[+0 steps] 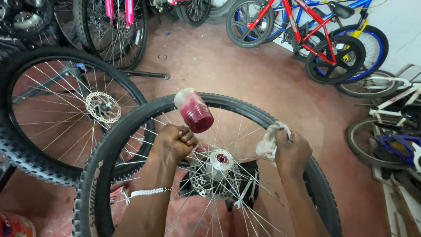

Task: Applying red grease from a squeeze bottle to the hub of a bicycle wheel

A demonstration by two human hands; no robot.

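Presently, left hand (177, 139): we note it closed around the neck of a clear plastic jar (194, 110) of red grease, tilted mouth-down toward the hub.
Right hand (293, 151): fingers pinched on a crumpled grey rag (270, 141), held over the spokes.
Wheel (131, 131): black knobby tyre, lying flat beneath both hands, spokes running to a silver hub (221, 159) with a red centre.
Beneath the wheel: we list spanners (245, 193) on a dark cloth.
Left side: second wheel with a disc rotor (103, 106).
Floor (245, 74): reddish.
Far edge: red bicycle (313, 35) standing.
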